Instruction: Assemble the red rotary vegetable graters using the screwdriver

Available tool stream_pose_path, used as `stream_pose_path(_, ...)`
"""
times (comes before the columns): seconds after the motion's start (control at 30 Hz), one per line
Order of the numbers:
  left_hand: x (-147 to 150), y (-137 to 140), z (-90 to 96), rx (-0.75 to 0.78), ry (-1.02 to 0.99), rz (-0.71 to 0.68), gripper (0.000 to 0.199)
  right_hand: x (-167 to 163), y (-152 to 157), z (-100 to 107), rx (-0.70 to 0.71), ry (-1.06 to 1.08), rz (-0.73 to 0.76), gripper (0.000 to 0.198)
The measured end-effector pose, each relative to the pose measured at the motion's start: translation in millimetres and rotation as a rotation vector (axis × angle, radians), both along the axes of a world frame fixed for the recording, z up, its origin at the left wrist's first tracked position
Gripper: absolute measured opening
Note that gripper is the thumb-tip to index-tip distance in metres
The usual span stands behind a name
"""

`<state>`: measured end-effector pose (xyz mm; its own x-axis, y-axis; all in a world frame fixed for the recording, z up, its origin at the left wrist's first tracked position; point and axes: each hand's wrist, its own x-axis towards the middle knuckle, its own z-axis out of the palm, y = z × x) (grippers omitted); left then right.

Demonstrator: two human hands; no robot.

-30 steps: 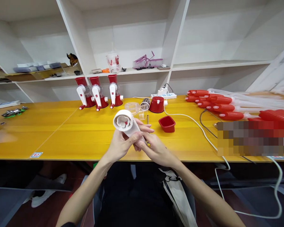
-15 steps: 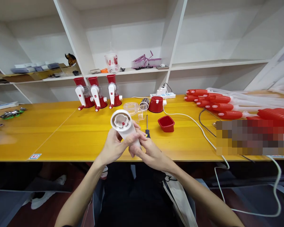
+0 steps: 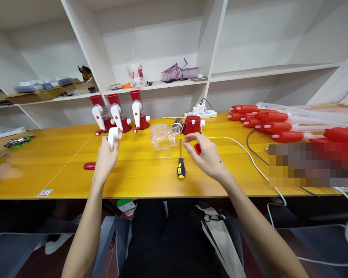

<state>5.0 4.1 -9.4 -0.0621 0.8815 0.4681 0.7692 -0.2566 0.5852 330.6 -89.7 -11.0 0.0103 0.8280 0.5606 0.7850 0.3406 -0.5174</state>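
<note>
My left hand (image 3: 106,156) is closed round a white plastic crank handle (image 3: 113,135), raised over the table left of centre. A ribbed red grip (image 3: 89,166) lies on the table beside that wrist. My right hand (image 3: 204,154) hovers with fingers curved and apart, holding nothing visible. Behind it a red plastic cup-like part (image 3: 197,148) is mostly hidden. Left of this hand lies a screwdriver (image 3: 181,168) with a black and yellow handle. Beyond are a clear plastic housing (image 3: 160,138), a metal drum grater (image 3: 177,124) and a red base (image 3: 191,124).
Several assembled red-and-white rotary graters (image 3: 136,110) stand at the back left. A power strip (image 3: 208,114) with a trailing white cable (image 3: 234,141) lies behind. Red-handled items (image 3: 274,116) are piled on the right. At the far left, another person's blurred hand (image 3: 4,172) shows.
My hands have separated. The left has carried the white handle leftward; the right has let go and moved right towards the red cup-like part. The screwdriver and red grip are now uncovered.
</note>
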Motion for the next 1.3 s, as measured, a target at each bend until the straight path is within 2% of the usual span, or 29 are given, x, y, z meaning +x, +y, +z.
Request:
stream_pose_path(0.03,-4.1,8.9,-7.6,-0.067,0.136,0.095,0.034,11.9,6.2,-0.3,0.008,-0.009,-0.079,0.039)
stream_pose_path(0.1,-7.2,20.7,-20.7,-0.164,0.338,0.169,0.036,35.0,17.8,-3.6,-0.011,-0.029,-0.189,0.044)
stream_pose_path(0.17,-6.1,26.1,-30.3,-0.186,0.466,0.141,0.037,53.7,27.6,-10.4,-0.077,-0.069,-0.239,0.053)
stream_pose_path(0.3,-3.3,28.9,-40.4,-0.213,0.634,0.065,0.037,70.5,41.0,-26.5,-0.254,-0.158,-0.206,0.069)
stream_pose_path(0.43,-8.0,32.8,-45.6,-0.242,0.660,0.025,0.041,69.9,45.0,-33.8,-0.375,-0.209,-0.175,0.074)
stream_pose_path(0.53,-11.4,35.3,-46.6,-0.219,0.560,0.034,0.046,69.4,43.3,-32.7,-0.418,-0.233,-0.177,0.075)
stream_pose_path(0.6,-7.3,33.6,-45.5,-0.134,0.445,0.010,0.049,69.9,41.7,-31.2,-0.441,-0.246,-0.179,0.076)
stream_pose_path(0.67,5.7,27.6,-44.4,-0.032,0.277,-0.097,0.054,70.3,40.8,-30.0,-0.462,-0.259,-0.183,0.075)
stream_pose_path(0.73,28.0,18.5,-44.4,0.010,0.065,-0.266,0.065,70.3,40.9,-29.7,-0.478,-0.272,-0.199,0.070)
stream_pose_path(0.8,56.2,10.6,-45.1,-0.048,-0.124,-0.398,0.082,70.2,41.5,-29.8,-0.486,-0.282,-0.229,0.065)
stream_pose_path(0.87,84.0,8.3,-45.3,-0.131,-0.222,-0.482,0.099,70.4,42.0,-29.9,-0.491,-0.291,-0.258,0.060)
stream_pose_path(0.93,105.5,13.9,-43.9,-0.205,-0.295,-0.538,0.107,70.9,41.8,-29.7,-0.492,-0.297,-0.274,0.057)
stream_pose_path(1.03,122.0,32.3,-41.4,-0.198,-0.389,-0.582,0.105,71.4,41.0,-29.1,-0.486,-0.299,-0.280,0.055)
stream_pose_path(1.13,125.2,50.5,-41.6,-0.149,-0.413,-0.612,0.089,70.7,41.7,-29.1,-0.463,-0.300,-0.285,0.053)
stream_pose_path(1.3,123.8,61.9,-39.1,-0.114,-0.434,-0.560,0.076,69.4,44.9,-31.5,-0.401,-0.299,-0.304,0.054)
